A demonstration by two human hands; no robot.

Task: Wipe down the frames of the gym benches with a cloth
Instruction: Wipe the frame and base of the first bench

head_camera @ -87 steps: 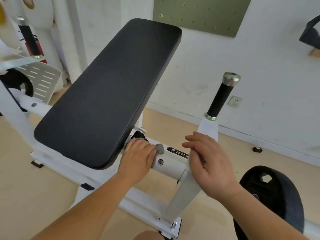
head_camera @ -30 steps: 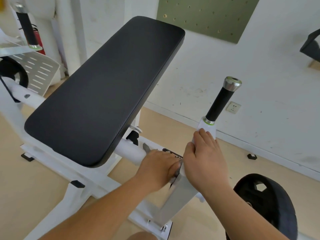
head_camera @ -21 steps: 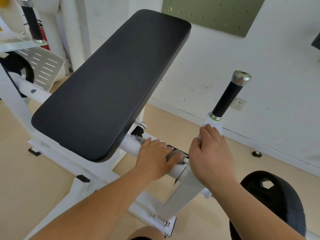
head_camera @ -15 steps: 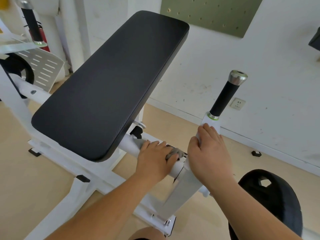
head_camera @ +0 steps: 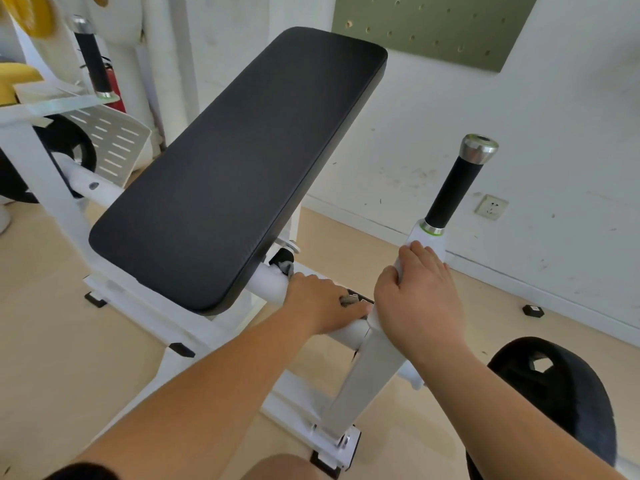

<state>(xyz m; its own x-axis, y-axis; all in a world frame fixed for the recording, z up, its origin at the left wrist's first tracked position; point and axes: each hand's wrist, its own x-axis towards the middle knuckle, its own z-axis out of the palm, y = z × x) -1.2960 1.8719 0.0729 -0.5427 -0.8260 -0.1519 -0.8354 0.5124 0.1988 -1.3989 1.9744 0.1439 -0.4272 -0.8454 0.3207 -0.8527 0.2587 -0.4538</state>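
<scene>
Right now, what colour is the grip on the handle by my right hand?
The grip is black, capped in silver; head view.

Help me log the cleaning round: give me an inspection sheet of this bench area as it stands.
Surface: beige floor; the bench stands on it.
Job's things: white tubular metal bench frame under a black padded backrest; crumpled grey cloth on the horizontal tube, mostly hidden by the left hand.
Clutter: round black weight plate at lower right; small black block on the floor near the wall.
Grippers: left hand holds the cloth against the tube; right hand grips the slanted white post below its black foam handle.
Cables: nothing seen.
Surroundings: scuffed white wall with a white socket and a green pegboard; red fire extinguisher far left.
</scene>
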